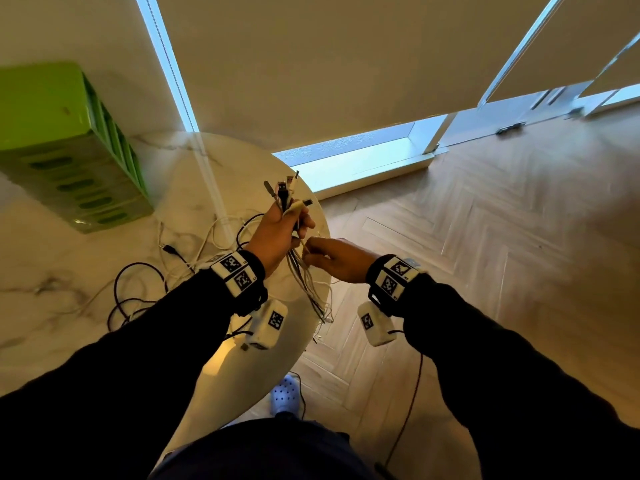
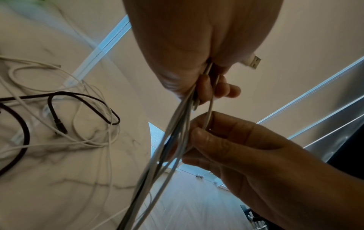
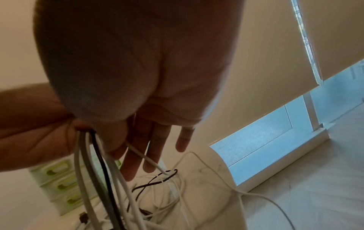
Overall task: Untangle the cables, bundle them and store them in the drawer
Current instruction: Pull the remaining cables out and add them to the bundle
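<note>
My left hand (image 1: 289, 225) is raised over the table's right edge and grips a bunch of white, grey and black cables (image 1: 304, 282). Their plugs (image 1: 285, 188) stick up above the fist, and the strands hang down to the table. In the left wrist view a USB plug (image 2: 254, 62) juts out beside the fist (image 2: 214, 87). Just below it, my right hand (image 1: 308, 252) pinches one white cable (image 2: 209, 115) between thumb and forefinger (image 2: 199, 132). Its other fingers (image 3: 155, 149) hang nearly straight. More black and white cables (image 1: 152, 271) lie tangled on the marble table (image 1: 69, 306).
A green drawer unit (image 1: 69, 150) stands at the table's far left, also in the right wrist view (image 3: 59, 179). To the right, the round table edge (image 1: 322, 216) drops to a wooden floor (image 1: 485, 237). Windows with lowered blinds (image 1: 346, 64) stand behind.
</note>
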The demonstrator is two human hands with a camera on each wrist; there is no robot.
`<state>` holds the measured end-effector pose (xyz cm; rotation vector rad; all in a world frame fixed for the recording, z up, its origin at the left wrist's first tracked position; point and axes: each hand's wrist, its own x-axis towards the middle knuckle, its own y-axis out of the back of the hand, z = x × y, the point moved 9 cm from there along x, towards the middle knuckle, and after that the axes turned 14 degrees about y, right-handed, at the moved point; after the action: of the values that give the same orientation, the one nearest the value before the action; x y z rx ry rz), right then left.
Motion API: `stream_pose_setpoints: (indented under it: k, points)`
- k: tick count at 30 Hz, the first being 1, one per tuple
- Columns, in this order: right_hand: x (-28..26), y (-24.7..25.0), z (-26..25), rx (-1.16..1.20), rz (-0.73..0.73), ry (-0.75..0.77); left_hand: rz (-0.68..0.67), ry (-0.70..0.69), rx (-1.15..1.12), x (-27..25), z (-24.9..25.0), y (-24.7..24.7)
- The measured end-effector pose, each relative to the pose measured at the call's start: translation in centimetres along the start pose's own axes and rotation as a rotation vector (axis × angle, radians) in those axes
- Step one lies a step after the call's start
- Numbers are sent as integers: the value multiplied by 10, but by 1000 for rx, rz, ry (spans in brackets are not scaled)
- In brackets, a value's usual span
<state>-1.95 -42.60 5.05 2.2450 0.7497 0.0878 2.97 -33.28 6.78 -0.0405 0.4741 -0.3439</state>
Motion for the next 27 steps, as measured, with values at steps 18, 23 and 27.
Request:
stream_pose_setpoints:
  k: [18, 23, 27]
  points:
    - [-58, 3, 57, -256, -209, -438, -214, 121, -151, -11, 4, -29]
    - [-6, -27, -9, 291, -37, -208, -363, 189, -120, -36, 11, -43]
    - [-9, -56, 9, 320, -248, -313, -422, 212, -75, -51, 23, -26]
